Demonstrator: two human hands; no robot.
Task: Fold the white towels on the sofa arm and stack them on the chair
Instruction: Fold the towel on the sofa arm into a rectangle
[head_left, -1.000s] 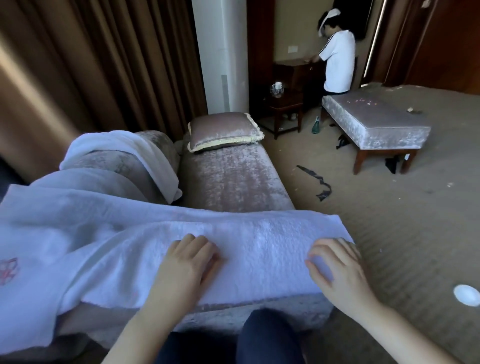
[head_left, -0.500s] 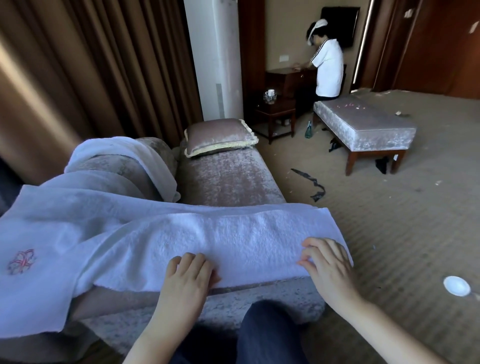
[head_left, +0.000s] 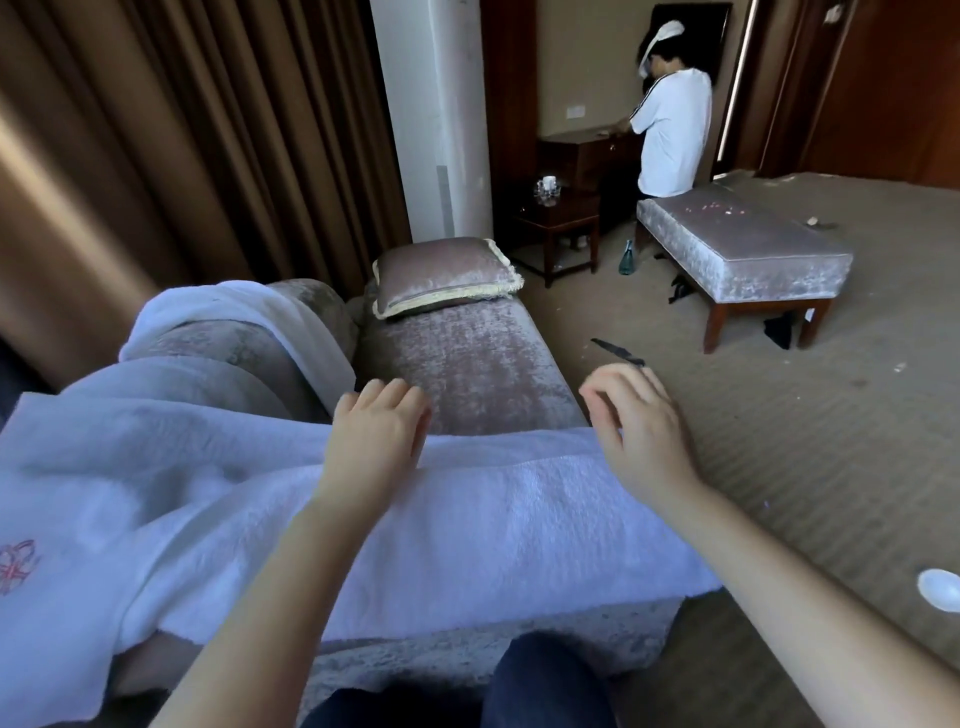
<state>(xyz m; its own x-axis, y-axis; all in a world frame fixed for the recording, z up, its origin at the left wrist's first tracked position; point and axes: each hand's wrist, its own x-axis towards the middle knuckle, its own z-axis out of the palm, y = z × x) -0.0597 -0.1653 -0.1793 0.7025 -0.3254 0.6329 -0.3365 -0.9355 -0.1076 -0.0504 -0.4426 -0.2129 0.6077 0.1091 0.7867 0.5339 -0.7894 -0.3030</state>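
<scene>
Two white towels: a near towel (head_left: 493, 530) bearing one red embroidered emblem (head_left: 18, 566), and a far towel (head_left: 228, 304). Two hands, the left hand (head_left: 376, 436) and the right hand (head_left: 641, 431). One sofa (head_left: 467, 364), one fringed cushion (head_left: 441, 273), one upholstered bench (head_left: 743, 254). One small dark surface (head_left: 561, 215) carrying one white cup (head_left: 549, 183). One green bottle (head_left: 627, 258). One other person (head_left: 672, 135). One round white object (head_left: 940, 590) on the carpet.

The towel (head_left: 467, 519) before me is white, with a red embroidered emblem (head_left: 15, 566). The sofa (head_left: 467, 364) is mottled mauve velvet; its cushion (head_left: 441, 270) matches, edged in cream. The curtains (head_left: 182, 130) are brown, the carpet (head_left: 831, 441) tan with fine ribbing.
</scene>
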